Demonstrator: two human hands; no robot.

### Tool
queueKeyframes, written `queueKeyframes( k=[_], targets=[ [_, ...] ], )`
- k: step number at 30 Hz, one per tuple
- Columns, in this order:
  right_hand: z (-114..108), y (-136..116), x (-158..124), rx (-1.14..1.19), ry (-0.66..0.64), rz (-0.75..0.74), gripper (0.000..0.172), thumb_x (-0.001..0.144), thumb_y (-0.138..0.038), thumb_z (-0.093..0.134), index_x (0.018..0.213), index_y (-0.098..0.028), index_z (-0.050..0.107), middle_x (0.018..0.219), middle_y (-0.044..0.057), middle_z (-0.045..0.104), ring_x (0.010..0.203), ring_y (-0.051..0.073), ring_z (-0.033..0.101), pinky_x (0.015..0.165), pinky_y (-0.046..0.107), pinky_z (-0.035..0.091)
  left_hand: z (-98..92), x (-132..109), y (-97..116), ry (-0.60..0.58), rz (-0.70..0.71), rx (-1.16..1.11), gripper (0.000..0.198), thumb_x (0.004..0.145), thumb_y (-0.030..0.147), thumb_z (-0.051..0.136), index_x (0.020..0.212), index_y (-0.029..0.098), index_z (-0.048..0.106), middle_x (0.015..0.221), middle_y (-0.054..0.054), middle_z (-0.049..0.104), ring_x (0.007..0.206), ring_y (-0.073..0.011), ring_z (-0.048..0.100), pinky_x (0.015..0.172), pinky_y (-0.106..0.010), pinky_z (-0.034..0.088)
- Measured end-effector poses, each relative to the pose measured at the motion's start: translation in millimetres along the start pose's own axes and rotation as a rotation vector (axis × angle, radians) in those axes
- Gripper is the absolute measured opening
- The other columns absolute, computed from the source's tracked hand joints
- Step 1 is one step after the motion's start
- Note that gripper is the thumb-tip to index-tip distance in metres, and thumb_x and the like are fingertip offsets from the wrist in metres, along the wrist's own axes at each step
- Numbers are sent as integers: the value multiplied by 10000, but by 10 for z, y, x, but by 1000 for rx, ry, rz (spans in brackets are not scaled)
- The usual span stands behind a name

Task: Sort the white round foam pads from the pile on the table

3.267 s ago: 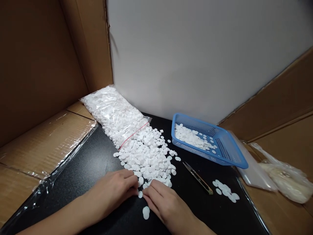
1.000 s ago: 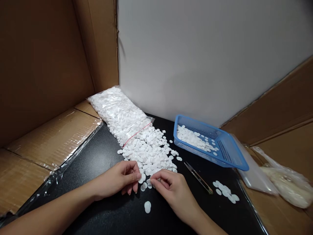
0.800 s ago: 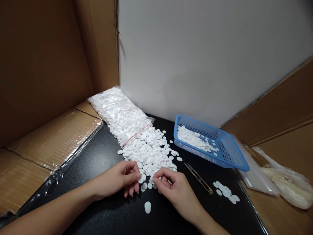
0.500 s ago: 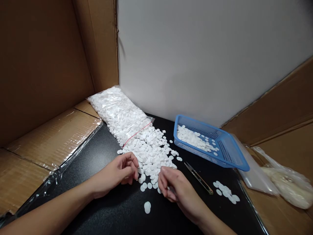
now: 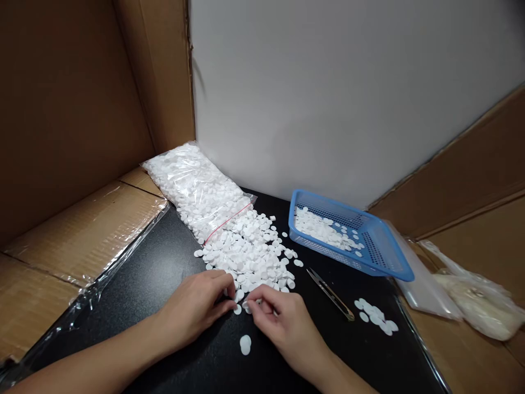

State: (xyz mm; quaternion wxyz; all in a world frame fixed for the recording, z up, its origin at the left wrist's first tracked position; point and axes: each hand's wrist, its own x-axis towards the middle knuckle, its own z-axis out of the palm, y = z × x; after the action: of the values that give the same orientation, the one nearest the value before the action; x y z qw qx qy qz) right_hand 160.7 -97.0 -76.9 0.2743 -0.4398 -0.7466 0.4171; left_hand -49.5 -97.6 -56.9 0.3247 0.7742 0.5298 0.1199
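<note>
My right hand [image 5: 283,323] is closed in a pinch at the near edge of a pile of white discs [image 5: 250,251], with a small white disc [image 5: 246,306] at its fingertips. To its left, my left hand [image 5: 200,303] rests low over the black tabletop [image 5: 164,268], fingers bent, thumb and forefinger apart beside a few discs. The pile spills from a clear zip bag [image 5: 192,180] with a red seal line, full of such discs. A small stack of discs [image 5: 245,345] lies by itself in front of both hands.
A blue basket [image 5: 353,262] holding more discs stands at the back right. Thread snips [image 5: 330,294] lie between it and my right hand. Loose discs [image 5: 375,316] lie farther right, near plastic bags [image 5: 479,301]. Cardboard [image 5: 82,235] and a white wall [image 5: 328,109] border the table.
Both hands have come closer together at the pile's near edge. My right hand has moved left and pinches at a disc there; my left hand has turned palm down. The view has shifted slightly.
</note>
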Motion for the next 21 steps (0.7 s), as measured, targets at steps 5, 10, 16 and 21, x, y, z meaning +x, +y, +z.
queueKeyframes(
  k=[5, 10, 16, 21],
  targets=[
    [-106, -27, 63, 657, -62, 326, 354, 885, -498, 530, 676, -234, 422, 517, -97, 366, 429, 72, 176, 423, 221, 141, 13, 8, -15, 19, 4, -17, 64, 898, 266, 670, 880, 232, 619, 827, 12, 657, 750, -178, 570, 655, -257, 338],
    [-108, -9, 30, 269, -81, 169, 423, 974, -481, 465, 653, -209, 501, 547, -41, 463, 483, 110, 379, 492, 241, 286, 32, 9, -8, 45, 5, -51, 80, 906, 287, 635, 857, 230, 609, 815, 1, 649, 747, -189, 563, 652, -272, 330],
    [-52, 44, -41, -335, -121, -76, 142, 963, -176, 503, 944, -236, 630, 880, 36, 743, 742, 204, 678, 655, 280, 414, -48, 14, 8, 72, -16, -219, 180, 936, 327, 530, 807, 211, 578, 724, 11, 610, 661, -159, 514, 608, -259, 357],
    [-114, -7, -35, -215, -154, -16, 125, 955, -204, 512, 845, -237, 561, 731, -13, 639, 631, 159, 573, 593, 259, 358, -113, 44, 8, 47, -11, -538, 174, 794, 236, 510, 692, 231, 369, 758, 3, 629, 647, -134, 492, 583, -239, 386]
  ],
)
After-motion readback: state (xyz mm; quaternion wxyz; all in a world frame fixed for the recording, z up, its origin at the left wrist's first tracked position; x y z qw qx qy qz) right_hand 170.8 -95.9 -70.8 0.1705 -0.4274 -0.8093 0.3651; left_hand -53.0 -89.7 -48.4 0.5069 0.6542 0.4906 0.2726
